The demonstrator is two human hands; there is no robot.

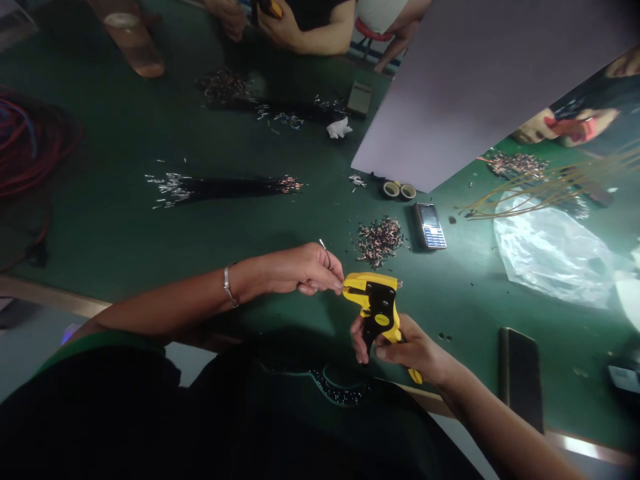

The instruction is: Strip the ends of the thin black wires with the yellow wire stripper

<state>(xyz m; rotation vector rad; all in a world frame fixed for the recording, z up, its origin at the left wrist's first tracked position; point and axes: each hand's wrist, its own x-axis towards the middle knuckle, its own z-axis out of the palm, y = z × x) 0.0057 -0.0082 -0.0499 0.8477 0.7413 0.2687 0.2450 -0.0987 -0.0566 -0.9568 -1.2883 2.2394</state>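
In my right hand (407, 347) is a yellow and black wire stripper (381, 310), its handles wrapped by my fingers and its jaws facing left. My left hand (315, 268) pinches a short dark wire (326, 253) right at the jaws; one pale end of the wire sticks up above the fingers. Whether the other end sits inside the jaws is hidden by my fingertips. Just beyond the tool lies a heap of stripped wire scraps (379, 240). A bundle of black wires (235, 187) with silvery and coppery ends rests farther left.
A keypad phone (430, 227), tape rolls (399, 191) and a plastic bag (555, 250) lie to the right, with a dark smartphone (521, 377) nearer me. A grey panel (450, 87) rises ahead. Red cable coils (30, 143) sit left. Co-workers' hands (280, 27) show across the table.
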